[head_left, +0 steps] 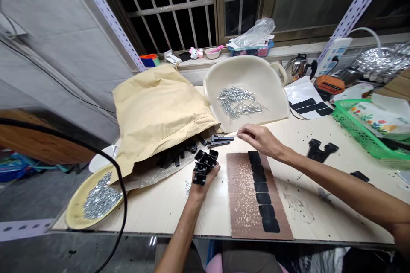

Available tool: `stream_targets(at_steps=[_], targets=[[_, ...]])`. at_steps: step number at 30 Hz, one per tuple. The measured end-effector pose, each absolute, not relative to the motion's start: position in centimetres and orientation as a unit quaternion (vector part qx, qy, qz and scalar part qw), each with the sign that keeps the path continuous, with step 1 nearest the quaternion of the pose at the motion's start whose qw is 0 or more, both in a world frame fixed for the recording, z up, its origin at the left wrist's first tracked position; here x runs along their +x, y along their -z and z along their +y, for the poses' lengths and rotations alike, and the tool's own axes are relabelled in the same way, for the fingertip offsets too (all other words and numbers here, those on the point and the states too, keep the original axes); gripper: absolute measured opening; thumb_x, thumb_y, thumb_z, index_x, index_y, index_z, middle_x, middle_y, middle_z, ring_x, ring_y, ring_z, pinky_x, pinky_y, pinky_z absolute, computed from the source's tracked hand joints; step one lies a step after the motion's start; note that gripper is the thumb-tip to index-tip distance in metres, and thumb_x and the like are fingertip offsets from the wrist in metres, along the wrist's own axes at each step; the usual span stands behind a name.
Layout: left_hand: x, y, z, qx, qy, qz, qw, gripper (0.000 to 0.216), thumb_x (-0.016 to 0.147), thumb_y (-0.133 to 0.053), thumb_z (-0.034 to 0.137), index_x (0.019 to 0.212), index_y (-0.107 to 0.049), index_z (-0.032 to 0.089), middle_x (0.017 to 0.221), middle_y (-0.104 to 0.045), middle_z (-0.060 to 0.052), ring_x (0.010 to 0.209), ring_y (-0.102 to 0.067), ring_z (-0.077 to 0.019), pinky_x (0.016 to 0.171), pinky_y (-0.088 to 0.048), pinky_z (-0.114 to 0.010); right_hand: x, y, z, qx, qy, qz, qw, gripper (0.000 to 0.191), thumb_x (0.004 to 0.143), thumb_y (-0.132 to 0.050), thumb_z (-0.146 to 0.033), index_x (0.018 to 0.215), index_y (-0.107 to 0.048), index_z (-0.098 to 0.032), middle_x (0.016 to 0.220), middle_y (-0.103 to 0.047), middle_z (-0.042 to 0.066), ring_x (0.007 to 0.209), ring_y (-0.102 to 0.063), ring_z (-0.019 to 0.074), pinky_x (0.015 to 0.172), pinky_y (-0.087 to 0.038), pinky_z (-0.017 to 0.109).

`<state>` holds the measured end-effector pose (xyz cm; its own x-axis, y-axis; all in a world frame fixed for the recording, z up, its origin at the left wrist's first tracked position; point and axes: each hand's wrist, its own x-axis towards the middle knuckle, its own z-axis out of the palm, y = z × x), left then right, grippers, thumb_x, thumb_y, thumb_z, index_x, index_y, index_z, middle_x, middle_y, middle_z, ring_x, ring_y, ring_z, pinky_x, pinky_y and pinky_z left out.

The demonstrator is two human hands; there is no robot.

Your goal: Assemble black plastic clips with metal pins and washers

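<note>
My left hand is closed around several black plastic parts with curved, hook-like ends, held upright above the table. My right hand reaches over the table with its fingers pinched together, and whatever is between them is too small to make out. Just left of its fingertips lie a few long black plastic parts at the mouth of a large tan paper sack. Below the right hand, a brown board carries a column of black rounded pads. Thin metal pins lie in a cream scoop-shaped pan behind it.
A yellow dish of small metal pieces stands at the left table edge. Black parts lie under and beside my right forearm. A green basket and an orange-and-black battery are at right. A black cable loops across the left foreground.
</note>
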<state>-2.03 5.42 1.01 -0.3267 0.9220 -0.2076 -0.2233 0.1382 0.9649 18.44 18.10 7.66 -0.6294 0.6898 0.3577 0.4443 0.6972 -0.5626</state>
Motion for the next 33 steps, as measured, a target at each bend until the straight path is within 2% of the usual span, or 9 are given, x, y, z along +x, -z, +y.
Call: stream_targets(at_steps=[5,11,14,17,19,21,26,29,33], targets=[[-2.1,-0.4,5.5,0.347,-0.576,0.611,0.419,0.022,0.054,-0.077,0.013,0.072,-0.065,0.016,0.070,-0.063,-0.001,0.064,-0.055,-0.0145,0.066,-0.042,-0.026,16.4,-10.7,15.7,-0.221,-0.241,-0.909,0.258,0.018,0.090,-0.049,-0.027,0.091,-0.065,-0.019,0.085,-0.051,0.002,0.072,-0.050,0.0119,0.068,-0.043,0.027],[-1.7,-1.9,5.5,0.467,-0.542,0.599,0.359,0.016,0.059,-0.065,0.007,0.068,-0.065,0.020,0.068,-0.062,0.001,0.071,-0.055,-0.0173,0.069,-0.040,-0.024,15.4,-9.5,15.0,-0.177,-0.214,-0.941,0.195,0.014,0.089,-0.047,-0.020,0.085,-0.061,-0.018,0.084,-0.052,0.002,0.074,-0.048,0.0123,0.066,-0.042,0.025],[-1.5,-2.2,5.8,0.498,-0.529,0.591,0.351,0.019,0.058,-0.066,0.007,0.070,-0.067,0.021,0.071,-0.062,0.000,0.074,-0.054,-0.0182,0.071,-0.040,-0.024,15.1,-9.5,14.7,-0.167,-0.249,-0.936,0.186,0.012,0.088,-0.047,-0.017,0.096,-0.056,-0.018,0.087,-0.055,0.003,0.077,-0.049,0.0129,0.070,-0.043,0.027],[-1.4,-2.0,5.9,0.442,-0.538,0.605,0.385,0.019,0.054,-0.072,0.010,0.069,-0.065,0.019,0.069,-0.062,0.000,0.069,-0.054,-0.0177,0.068,-0.041,-0.025,15.4,-10.0,16.5,-0.158,-0.334,-0.906,0.207,0.028,0.089,-0.049,-0.026,0.115,-0.048,-0.017,0.101,-0.057,0.005,0.087,-0.053,0.0130,0.075,-0.045,0.027],[-1.4,-1.9,5.8,0.389,-0.551,0.612,0.412,0.023,0.053,-0.076,0.014,0.072,-0.064,0.018,0.070,-0.062,0.000,0.068,-0.055,-0.0173,0.069,-0.043,-0.027,15.8,-10.0,19.1,-0.215,-0.356,-0.877,0.241,0.032,0.090,-0.046,-0.032,0.118,-0.048,-0.016,0.107,-0.058,0.007,0.091,-0.055,0.0131,0.074,-0.046,0.026],[-1.4,-2.1,5.6,0.361,-0.570,0.595,0.436,0.024,0.057,-0.077,0.020,0.077,-0.064,0.018,0.073,-0.063,-0.001,0.070,-0.057,-0.0173,0.072,-0.045,-0.029,16.0,-9.2,22.4,-0.348,-0.305,-0.851,0.250,0.026,0.091,-0.044,-0.033,0.107,-0.056,-0.016,0.103,-0.061,0.006,0.089,-0.056,0.0131,0.073,-0.045,0.025],[-1.1,-3.4,5.4,0.340,-0.576,0.564,0.485,0.019,0.065,-0.074,0.031,0.074,-0.064,0.016,0.076,-0.063,-0.004,0.072,-0.058,-0.0177,0.072,-0.047,-0.030,14.3,-4.9,29.0,-0.582,-0.192,-0.778,0.137,0.026,0.087,-0.049,-0.030,0.073,-0.064,-0.014,0.078,-0.066,0.007,0.080,-0.061,0.0185,0.069,-0.043,0.026],[-1.3,-3.7,5.4,0.333,-0.576,0.585,0.463,0.025,0.061,-0.077,0.028,0.079,-0.066,0.016,0.080,-0.065,-0.006,0.077,-0.060,-0.0197,0.076,-0.048,-0.031,11.6,-3.1,30.4,-0.626,-0.186,-0.750,0.104,0.029,0.084,-0.053,-0.037,0.076,-0.066,-0.012,0.085,-0.066,0.014,0.085,-0.062,0.0250,0.070,-0.044,0.031],[-2.1,-3.6,5.5,0.358,-0.566,0.616,0.415,0.030,0.055,-0.080,0.026,0.080,-0.067,0.016,0.078,-0.066,-0.006,0.076,-0.060,-0.0200,0.073,-0.050,-0.032,8.9,-3.0,31.2,-0.662,-0.179,-0.725,0.065,0.022,0.077,-0.061,-0.025,0.092,-0.066,-0.010,0.100,-0.064,0.020,0.096,-0.061,0.0280,0.077,-0.045,0.035]])
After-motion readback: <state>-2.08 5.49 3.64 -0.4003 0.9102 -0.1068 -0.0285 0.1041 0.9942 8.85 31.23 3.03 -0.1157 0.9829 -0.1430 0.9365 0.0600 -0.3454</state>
